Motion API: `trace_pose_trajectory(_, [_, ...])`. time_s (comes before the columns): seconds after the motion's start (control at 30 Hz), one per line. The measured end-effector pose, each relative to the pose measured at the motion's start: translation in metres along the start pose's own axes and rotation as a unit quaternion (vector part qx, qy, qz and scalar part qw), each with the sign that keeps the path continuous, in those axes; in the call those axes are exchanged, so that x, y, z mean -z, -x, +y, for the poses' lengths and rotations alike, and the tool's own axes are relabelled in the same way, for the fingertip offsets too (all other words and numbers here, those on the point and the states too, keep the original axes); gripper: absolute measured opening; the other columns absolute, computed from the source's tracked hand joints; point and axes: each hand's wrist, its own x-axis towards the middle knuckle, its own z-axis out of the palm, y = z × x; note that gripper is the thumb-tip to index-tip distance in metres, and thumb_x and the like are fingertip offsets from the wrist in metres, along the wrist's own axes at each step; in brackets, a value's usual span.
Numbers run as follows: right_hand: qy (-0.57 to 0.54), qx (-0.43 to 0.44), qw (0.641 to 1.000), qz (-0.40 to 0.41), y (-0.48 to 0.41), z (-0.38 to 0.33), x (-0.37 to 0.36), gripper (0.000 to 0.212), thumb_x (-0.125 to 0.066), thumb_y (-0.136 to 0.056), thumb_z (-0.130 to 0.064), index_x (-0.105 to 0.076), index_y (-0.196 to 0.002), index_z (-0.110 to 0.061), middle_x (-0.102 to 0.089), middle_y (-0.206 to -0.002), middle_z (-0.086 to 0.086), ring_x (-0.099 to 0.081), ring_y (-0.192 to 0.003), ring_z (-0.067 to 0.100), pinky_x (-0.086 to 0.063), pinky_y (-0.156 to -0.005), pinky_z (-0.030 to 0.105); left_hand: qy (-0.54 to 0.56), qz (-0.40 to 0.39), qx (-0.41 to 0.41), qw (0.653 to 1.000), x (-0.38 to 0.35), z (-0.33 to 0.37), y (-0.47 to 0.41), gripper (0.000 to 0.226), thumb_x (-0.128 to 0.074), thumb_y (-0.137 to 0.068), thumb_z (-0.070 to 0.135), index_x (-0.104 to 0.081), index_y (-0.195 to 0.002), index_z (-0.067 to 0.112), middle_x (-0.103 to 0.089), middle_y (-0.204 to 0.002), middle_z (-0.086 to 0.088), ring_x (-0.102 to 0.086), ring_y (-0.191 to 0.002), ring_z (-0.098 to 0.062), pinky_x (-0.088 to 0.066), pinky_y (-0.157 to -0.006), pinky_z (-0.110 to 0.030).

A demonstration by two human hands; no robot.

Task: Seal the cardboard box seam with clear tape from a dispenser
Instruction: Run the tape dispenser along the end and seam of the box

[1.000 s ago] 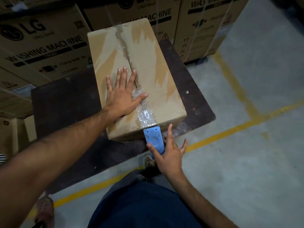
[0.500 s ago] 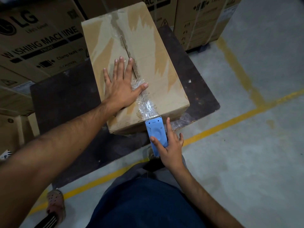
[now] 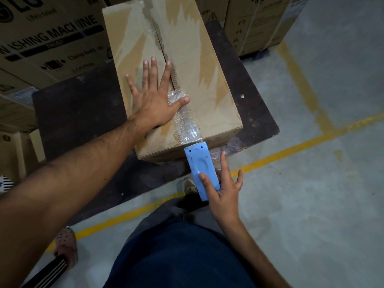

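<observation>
Nearest, the right hand (image 3: pixel 224 194) loosely grips the blue dispenser (image 3: pixel 201 169) just off the tabletop's (image 3: pixel 83 113) near edge, fingers partly spread. Its crinkled tape (image 3: pixel 187 125) runs away along the box (image 3: pixel 207 84) seam (image 3: pixel 164 55), lengthwise from the person. The left hand (image 3: pixel 153 100) lies flat, spread, thumb pinning the tape's far end.

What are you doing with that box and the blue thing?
A person is taping a cardboard box shut. The box sits on a dark platform. The left hand lies flat on top, its thumb pinning down the crinkled clear tape on the middle seam. The right hand holds the blue tape dispenser at the box's near edge, with the tape stretched between it and the thumb. Only the near part of the seam is covered; the stretch beyond the fingers has no new tape yet.
</observation>
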Motion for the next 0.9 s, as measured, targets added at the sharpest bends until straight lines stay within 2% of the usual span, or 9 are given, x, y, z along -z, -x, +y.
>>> trace_pose_trajectory(0.17, [-0.029,-0.065,0.997,-0.009,0.014,-0.006,0.010,0.079,-0.060,-0.096,-0.056,-0.022,-0.163,-0.040,-0.069,-0.078,-0.037,-0.013,-0.127,-0.042,0.007,-0.133,0.046,-0.002,-0.006,0.000,1.000,-0.002,0.000,-0.001,0.107,-0.019,-0.088,0.095,0.019,-0.166,0.032,0.022,-0.178,-0.012,0.020,-0.165,-0.032,0.005,-0.120,-0.083])
trace_pose_trajectory(0.3, [-0.033,-0.090,0.995,-0.021,0.020,-0.005,0.013,0.075,-0.058,-0.096,-0.068,-0.021,-0.160,-0.053,-0.050,-0.110,-0.065,-0.022,-0.155,0.001,0.010,-0.125,0.018,-0.004,-0.007,0.002,1.000,-0.001,0.000,-0.001,0.107,-0.018,-0.087,0.096,0.019,-0.166,0.033,0.022,-0.178,-0.012,0.020,-0.165,-0.033,0.005,-0.121,-0.083])
trace_pose_trajectory(0.37, [-0.025,-0.079,0.996,-0.028,0.020,-0.009,0.017,0.075,-0.056,-0.094,-0.074,-0.024,-0.158,-0.056,-0.050,-0.120,-0.059,-0.030,-0.147,-0.015,0.008,-0.130,0.024,-0.005,-0.007,0.002,1.000,0.000,0.000,-0.001,0.107,-0.017,-0.087,0.097,0.019,-0.166,0.033,0.022,-0.178,-0.012,0.020,-0.165,-0.033,0.005,-0.121,-0.082])
trace_pose_trajectory(0.43, [-0.006,-0.091,0.995,-0.043,0.017,-0.018,0.022,0.071,-0.062,-0.099,-0.061,-0.028,-0.161,-0.048,-0.061,-0.102,-0.044,-0.032,-0.117,-0.041,-0.001,-0.134,0.045,-0.005,-0.007,0.003,1.000,0.000,0.000,-0.001,0.107,-0.016,-0.087,0.097,0.020,-0.166,0.033,0.022,-0.178,-0.012,0.020,-0.165,-0.032,0.005,-0.121,-0.082])
trace_pose_trajectory(0.5, [0.016,-0.091,0.994,-0.060,0.013,-0.026,0.024,0.070,-0.063,-0.099,-0.058,-0.034,-0.161,-0.045,-0.057,-0.102,-0.041,-0.043,-0.110,-0.034,-0.018,-0.131,0.054,-0.001,-0.005,0.003,1.000,-0.001,0.000,-0.001,0.108,-0.017,-0.087,0.097,0.020,-0.166,0.033,0.022,-0.178,-0.012,0.020,-0.165,-0.032,0.005,-0.121,-0.082])
trace_pose_trajectory(0.6, [-0.027,-0.110,0.990,-0.078,0.000,-0.033,0.029,0.076,-0.065,-0.091,-0.071,-0.038,-0.159,-0.049,-0.067,-0.125,-0.016,-0.065,-0.111,-0.001,-0.053,-0.108,0.039,0.002,-0.001,0.001,1.000,-0.002,-0.001,-0.001,0.108,-0.017,-0.087,0.097,0.020,-0.166,0.033,0.022,-0.178,-0.012,0.020,-0.165,-0.032,0.005,-0.120,-0.083])
trace_pose_trajectory(0.67, [-0.095,-0.154,0.978,-0.105,-0.012,-0.036,0.034,0.069,-0.071,-0.096,-0.054,-0.045,-0.158,-0.039,-0.062,-0.139,-0.007,-0.065,-0.109,-0.004,-0.055,-0.086,0.017,0.004,-0.001,0.000,1.000,-0.002,-0.002,-0.001,0.108,-0.016,-0.087,0.097,0.020,-0.166,0.033,0.022,-0.178,-0.012,0.020,-0.165,-0.032,0.006,-0.120,-0.083])
trace_pose_trajectory(0.77, [-0.173,-0.199,0.957,-0.122,-0.014,-0.035,0.039,0.047,-0.071,-0.100,-0.040,-0.059,-0.145,-0.033,-0.062,-0.147,-0.006,-0.064,-0.119,0.003,-0.050,-0.090,0.017,0.006,-0.001,-0.003,1.000,-0.002,-0.002,-0.001,0.107,-0.016,-0.087,0.097,0.020,-0.166,0.034,0.023,-0.178,-0.012,0.020,-0.165,-0.033,0.005,-0.120,-0.084])
trace_pose_trajectory(0.9, [-0.101,-0.151,0.980,-0.086,0.011,-0.027,0.028,0.068,-0.065,-0.096,-0.063,-0.040,-0.158,-0.049,-0.057,-0.146,-0.027,-0.060,-0.120,-0.007,-0.051,-0.104,0.027,0.008,0.001,-0.002,1.000,-0.004,-0.003,-0.003,0.108,-0.016,-0.086,0.097,0.020,-0.166,0.034,0.023,-0.178,-0.012,0.020,-0.165,-0.033,0.005,-0.120,-0.083])
